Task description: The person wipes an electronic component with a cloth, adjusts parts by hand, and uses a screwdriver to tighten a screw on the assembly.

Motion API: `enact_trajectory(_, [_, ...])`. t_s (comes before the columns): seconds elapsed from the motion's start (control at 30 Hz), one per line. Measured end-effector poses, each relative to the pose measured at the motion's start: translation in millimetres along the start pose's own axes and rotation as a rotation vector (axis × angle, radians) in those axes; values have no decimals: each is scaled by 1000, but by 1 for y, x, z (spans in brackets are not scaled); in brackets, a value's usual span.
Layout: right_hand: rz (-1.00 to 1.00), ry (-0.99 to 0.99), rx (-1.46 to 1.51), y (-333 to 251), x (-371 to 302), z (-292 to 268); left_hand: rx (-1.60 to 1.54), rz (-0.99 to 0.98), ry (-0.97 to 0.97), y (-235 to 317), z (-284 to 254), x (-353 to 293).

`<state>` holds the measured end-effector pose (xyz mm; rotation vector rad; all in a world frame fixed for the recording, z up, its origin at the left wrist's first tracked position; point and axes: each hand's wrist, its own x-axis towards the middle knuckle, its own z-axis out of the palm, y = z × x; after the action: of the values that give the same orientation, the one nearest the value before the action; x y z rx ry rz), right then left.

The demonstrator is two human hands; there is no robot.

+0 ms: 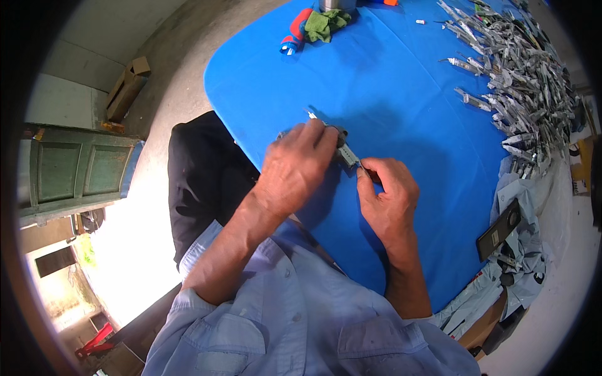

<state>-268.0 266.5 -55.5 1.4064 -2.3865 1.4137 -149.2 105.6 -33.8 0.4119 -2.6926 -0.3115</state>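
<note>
Far left of both hands: a green panelled cabinet and, above it, an open cardboard box on the concrete floor. Nearer, just left of the left hand: a dark garment hanging beside the table edge.

Left hand palm down on the blue tablecloth, fingers curled over one end of a small grey metal tool, clamped on it; a thin pale tip poking out past the knuckles on the far side. Well beyond this hand, at the far table edge: a red-and-blue handled tool touching a crumpled green rag, with a metal cup partly cut off by the frame just beside them.

Right hand just right of the left, thumb and forefinger pinched together on the near end of the same grey tool; other fingers folded in. Tool lying between the two hands, resting low over the cloth.

Far right of the right hand: a large heap of similar grey metal pieces. Below that heap, right of the right wrist: a black phone lying on grey plastic bags.
</note>
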Motion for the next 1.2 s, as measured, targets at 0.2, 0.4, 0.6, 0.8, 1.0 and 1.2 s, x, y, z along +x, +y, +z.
enact_trajectory(0.2, [-5, 6, 9, 0, 0, 0, -13, -66, 20, -13, 2, 5])
enact_trajectory(0.4, [49, 10, 39, -1, -1, 1, -203, -226, 40, -31, -4, 9])
enact_trajectory(0.6, [53, 32, 35, 2, -3, 3, -338, -287, 97, -31, -15, 3])
enact_trajectory(0.8, [41, 23, 22, 1, -2, 3, -276, -196, 10, -26, -4, 5])
enact_trajectory(1.0, [29, 18, 31, 2, -2, 1, 3, -81, -61, -30, -3, 13])
enact_trajectory(1.2, [25, 17, 22, 1, -1, 0, -198, -353, -58, -47, -5, 24])
